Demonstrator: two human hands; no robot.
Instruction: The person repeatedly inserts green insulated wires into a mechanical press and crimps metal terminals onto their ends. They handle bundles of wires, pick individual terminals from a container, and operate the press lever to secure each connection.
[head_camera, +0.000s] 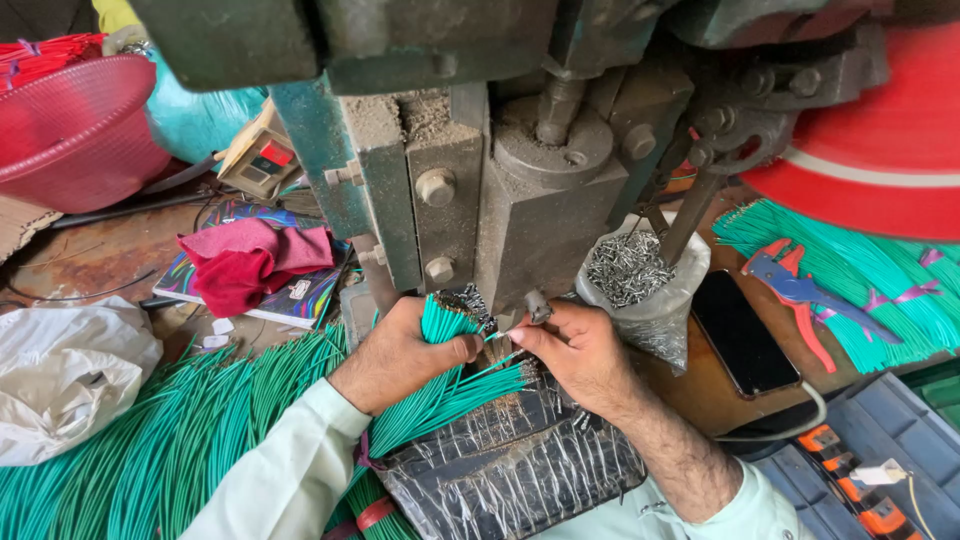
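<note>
My left hand (400, 355) grips a thick bundle of green wires (445, 320), their stripped ends pointing up toward the base of a grey press machine (520, 190). My right hand (575, 350) pinches a single green wire (503, 336) between thumb and fingertips, just under the machine's small tool. More green wires (460, 392) fan out below both hands over a black pad wrapped in clear film (520, 460).
A clear bag of small metal terminals (632, 268) stands right of the press, next to a dark phone (740, 335) and a red-blue wire stripper (800, 295). Green wire piles (170, 440) lie left and far right. A red basket (80, 130), red cloth (250, 260) and white bag (65, 375) sit left.
</note>
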